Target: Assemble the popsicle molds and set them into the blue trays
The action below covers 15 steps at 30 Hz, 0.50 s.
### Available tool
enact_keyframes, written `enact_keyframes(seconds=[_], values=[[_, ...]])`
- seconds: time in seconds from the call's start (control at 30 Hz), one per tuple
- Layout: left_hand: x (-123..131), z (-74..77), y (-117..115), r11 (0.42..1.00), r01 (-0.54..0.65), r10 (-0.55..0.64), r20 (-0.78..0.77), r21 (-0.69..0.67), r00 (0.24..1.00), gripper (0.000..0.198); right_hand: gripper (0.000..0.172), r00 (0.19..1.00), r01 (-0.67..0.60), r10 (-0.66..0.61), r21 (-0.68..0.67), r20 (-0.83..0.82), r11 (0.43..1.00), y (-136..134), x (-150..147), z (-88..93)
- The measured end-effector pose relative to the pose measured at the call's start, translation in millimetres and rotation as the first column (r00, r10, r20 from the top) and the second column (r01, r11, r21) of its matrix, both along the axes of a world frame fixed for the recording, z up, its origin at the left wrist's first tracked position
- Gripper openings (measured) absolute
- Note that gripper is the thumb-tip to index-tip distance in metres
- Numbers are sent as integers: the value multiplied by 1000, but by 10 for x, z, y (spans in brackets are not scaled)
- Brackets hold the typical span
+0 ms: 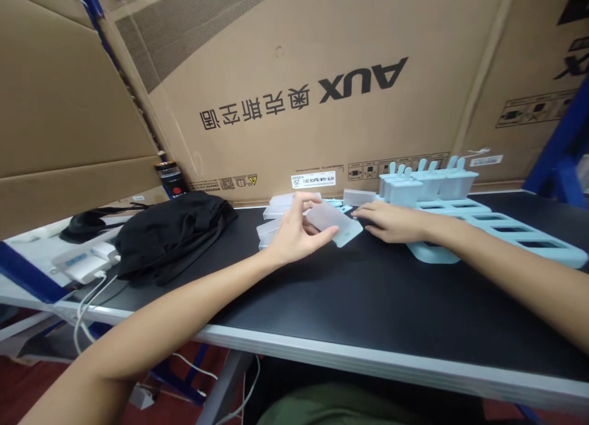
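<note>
My left hand [297, 232] holds a frosted translucent mold [326, 218] with a pale blue rim, tilted above the black table. To its right, my right hand [389, 221] reaches low over the table beside small light blue pieces [344, 208]; its fingers are bent, and whatever they may grip is too small to tell. Clear molds [267, 230] lie behind and left of my left hand. Another frosted mold [359, 197] rests behind my right hand. Light blue frames [529, 233] with rectangular slots extend under my right forearm. Several filled-in molds with blue sticks [404, 189] stand upright in a frame.
A large cardboard box [257, 63] walls off the back of the black table [331, 308]. On the left are a black cloth bag [170, 235], a dark jar [172, 178] and a white charger [85, 262] with cables. A metal edge runs along the front.
</note>
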<state>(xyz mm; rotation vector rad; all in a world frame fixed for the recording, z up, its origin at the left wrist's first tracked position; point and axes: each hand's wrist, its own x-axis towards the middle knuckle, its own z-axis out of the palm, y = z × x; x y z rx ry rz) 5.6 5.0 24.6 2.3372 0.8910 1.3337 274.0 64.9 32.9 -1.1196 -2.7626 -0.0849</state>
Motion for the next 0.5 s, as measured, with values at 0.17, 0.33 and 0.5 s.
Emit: enact_keyframes(seconds=[0.17, 0.33, 0.5], values=[[-8, 38, -2, 995, -15, 3, 123, 98, 992, 34, 39, 996, 17, -20, 42, 82, 999, 83, 19, -69], [7, 6, 28, 994, 104, -96, 205, -28, 974, 35, 40, 998, -33, 31, 48, 47, 998, -14, -32, -12], [24, 12, -7, 967, 180, -147, 183, -179, 972, 44, 33, 994, -102, 103, -16, 49, 995, -64, -71, 19]])
